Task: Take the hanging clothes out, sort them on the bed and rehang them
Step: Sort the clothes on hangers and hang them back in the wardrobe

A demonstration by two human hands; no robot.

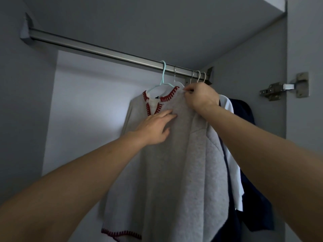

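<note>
Head view has the pale grey sweater [166, 154] with red stitched trim hanging on a light blue hanger [163, 79] from the metal rail [104, 50], at its right end. Right hand [201, 98] pinches the sweater's shoulder by the collar, fingers curled. Left hand [155, 127] lies flat on its chest, fingers straight. Behind hang a white garment [232, 154] and a navy one [257, 206]; a door hinge [284, 87] sits right.
</note>
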